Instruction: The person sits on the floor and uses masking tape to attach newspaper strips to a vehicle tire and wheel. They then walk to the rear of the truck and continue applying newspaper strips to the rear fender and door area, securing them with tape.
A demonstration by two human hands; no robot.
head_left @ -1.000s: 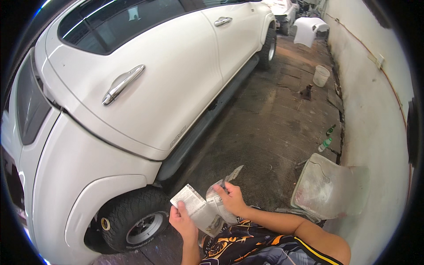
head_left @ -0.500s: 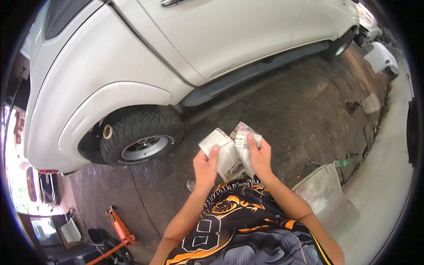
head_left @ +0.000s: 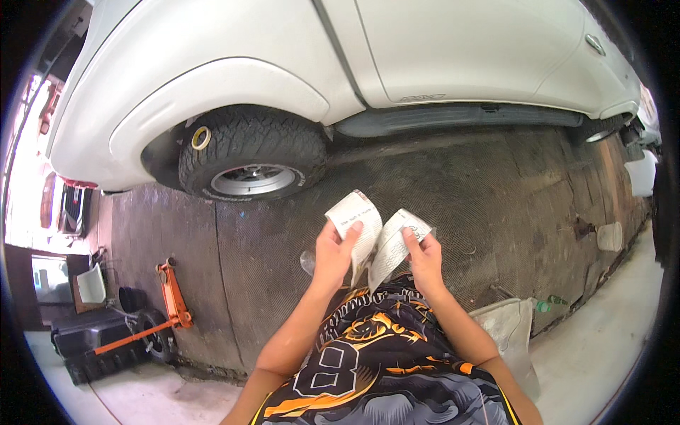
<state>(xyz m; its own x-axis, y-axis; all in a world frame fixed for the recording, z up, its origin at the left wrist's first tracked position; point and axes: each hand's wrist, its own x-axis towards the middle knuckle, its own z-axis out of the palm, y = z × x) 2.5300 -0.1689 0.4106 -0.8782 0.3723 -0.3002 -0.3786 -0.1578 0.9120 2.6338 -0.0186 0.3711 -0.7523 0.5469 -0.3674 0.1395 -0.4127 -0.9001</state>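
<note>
Printed newspaper, folded, is in both my hands in front of my waist. My left hand (head_left: 334,256) pinches one newspaper piece (head_left: 355,210), thumb on top and fingers underneath. My right hand (head_left: 426,265) grips the other newspaper piece (head_left: 388,249) in the same way, its upper corner bent over. The two pieces form a V, their lower ends close together; I cannot tell whether they are joined there. Beyond my left hand is the vehicle's tyre (head_left: 248,145), with a yellow tape roll (head_left: 201,138) resting on its tread.
A white vehicle (head_left: 234,78) with a dark side step (head_left: 453,119) stands across the far side. An orange floor jack (head_left: 172,297) lies at left near a black bin-like box (head_left: 92,336). At right are a pale panel (head_left: 504,324), a green bottle (head_left: 542,306) and a white bucket (head_left: 609,237).
The view has turned, so the vehicle and tyre sit higher and the jack shows more fully. The right newspaper piece has been turned or bent over; both hands keep their hold.
</note>
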